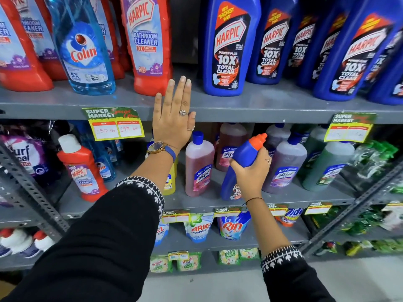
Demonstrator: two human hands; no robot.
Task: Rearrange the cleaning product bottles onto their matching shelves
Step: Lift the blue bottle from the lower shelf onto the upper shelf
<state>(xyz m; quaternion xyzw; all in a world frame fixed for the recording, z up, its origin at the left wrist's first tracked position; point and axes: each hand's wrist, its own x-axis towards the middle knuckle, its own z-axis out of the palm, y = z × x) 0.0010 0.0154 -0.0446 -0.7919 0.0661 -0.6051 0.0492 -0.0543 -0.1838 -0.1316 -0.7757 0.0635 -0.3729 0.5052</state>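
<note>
My right hand [251, 171] grips the neck of a blue Harpic bottle [246, 153] with an orange cap, tilted among the Lizol bottles [198, 166] on the middle shelf. My left hand [174, 114] is flat and open, fingers together, resting against the front edge of the upper shelf [261, 110]. That upper shelf carries blue Harpic bottles [226, 46] on the right, red Harpic Bathroom Cleaner bottles [148, 42] on the left, and a blue Colin bottle [84, 46] standing among the red ones. A single red Harpic bottle [81, 171] stands on the middle shelf at left.
Colin bottles [106, 164] sit behind the red bottle on the middle shelf. Detergent pouches, Ariel [198, 227] and Rin [232, 226], fill the lower shelf. Green packs [370, 162] crowd the right side. Price tags [115, 124] hang from shelf edges. A slotted grey upright [28, 188] crosses at left.
</note>
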